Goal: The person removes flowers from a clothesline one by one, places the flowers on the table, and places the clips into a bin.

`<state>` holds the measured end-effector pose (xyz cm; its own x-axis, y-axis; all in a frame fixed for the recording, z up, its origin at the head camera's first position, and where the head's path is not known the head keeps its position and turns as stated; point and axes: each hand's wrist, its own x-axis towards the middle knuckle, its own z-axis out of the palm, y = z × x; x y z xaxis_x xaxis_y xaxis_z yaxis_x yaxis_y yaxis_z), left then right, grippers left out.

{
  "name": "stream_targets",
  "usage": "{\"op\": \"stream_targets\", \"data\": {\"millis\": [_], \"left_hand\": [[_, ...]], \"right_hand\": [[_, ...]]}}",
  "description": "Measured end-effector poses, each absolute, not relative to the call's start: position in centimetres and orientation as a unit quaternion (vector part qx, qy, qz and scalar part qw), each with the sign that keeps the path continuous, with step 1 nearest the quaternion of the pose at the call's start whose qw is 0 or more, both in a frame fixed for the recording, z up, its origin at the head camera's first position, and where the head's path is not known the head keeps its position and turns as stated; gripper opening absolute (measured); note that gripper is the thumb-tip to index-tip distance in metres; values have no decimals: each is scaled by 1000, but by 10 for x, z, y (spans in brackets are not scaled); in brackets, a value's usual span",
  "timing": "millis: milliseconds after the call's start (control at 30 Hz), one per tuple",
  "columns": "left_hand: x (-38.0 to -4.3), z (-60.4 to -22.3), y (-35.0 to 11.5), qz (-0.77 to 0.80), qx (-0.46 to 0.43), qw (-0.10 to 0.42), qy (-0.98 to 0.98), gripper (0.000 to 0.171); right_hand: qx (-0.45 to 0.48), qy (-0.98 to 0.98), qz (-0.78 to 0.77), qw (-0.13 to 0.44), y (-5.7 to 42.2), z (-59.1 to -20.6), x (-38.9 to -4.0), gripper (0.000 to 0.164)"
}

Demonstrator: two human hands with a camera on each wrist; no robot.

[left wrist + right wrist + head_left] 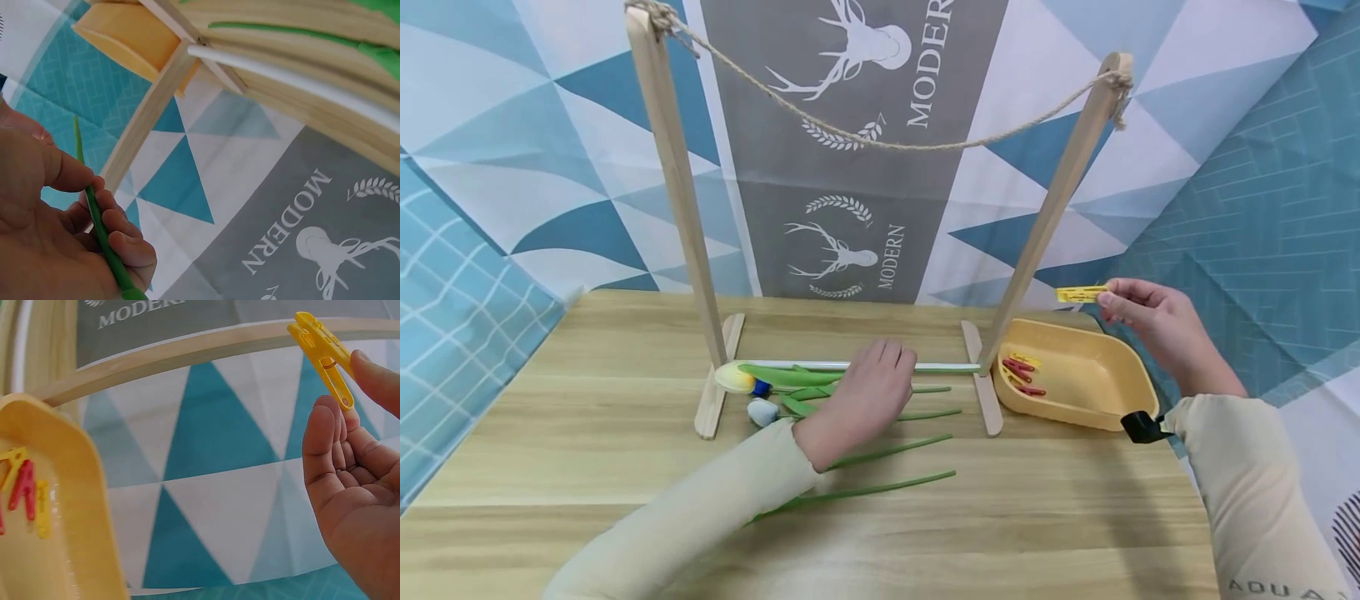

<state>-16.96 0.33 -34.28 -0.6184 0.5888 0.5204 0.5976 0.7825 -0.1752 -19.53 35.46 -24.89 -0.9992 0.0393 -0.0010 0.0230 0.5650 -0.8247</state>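
My left hand point(868, 396) holds a green artificial flower stem point(103, 234) between thumb and fingers, as the left wrist view shows. In the head view, a yellow-and-white tulip head point(734, 377) with a long green leaf point(793, 375) extends left of that hand. My right hand point(1161, 325) is raised above the yellow bin and pinches a yellow clothespin point(322, 356) by its end between thumb and fingers. Inside the yellow bin point(1112, 408) lie several red and yellow clothespins point(1019, 367). Part of the flowers on the table is hidden under my left hand and sleeve.
Two wooden posts point(677, 183) on flat feet stand on the wooden table point(587, 467), with a sagging twine point(917, 147) tied between their tops. A white rod point(281, 78) joins them low down. Several green stems point(887, 486) and a pale blue tulip head point(763, 412) lie in front.
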Motion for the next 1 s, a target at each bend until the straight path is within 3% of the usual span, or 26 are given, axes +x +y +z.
{"op": "stream_targets", "data": {"millis": [567,800,1000], "left_hand": [[-131,-371,-15,-3,-301,244,-922,15],[-112,-384,-19,3,-297,229,-927,16],[-99,-393,-20,9,-299,184,-936,13]], "right_hand": [[0,-852,522,-47,360,-314,-198,43],[-7,-852,520,-60,365,-339,-201,36],[-19,-851,521,-65,375,-354,-203,34]]}}
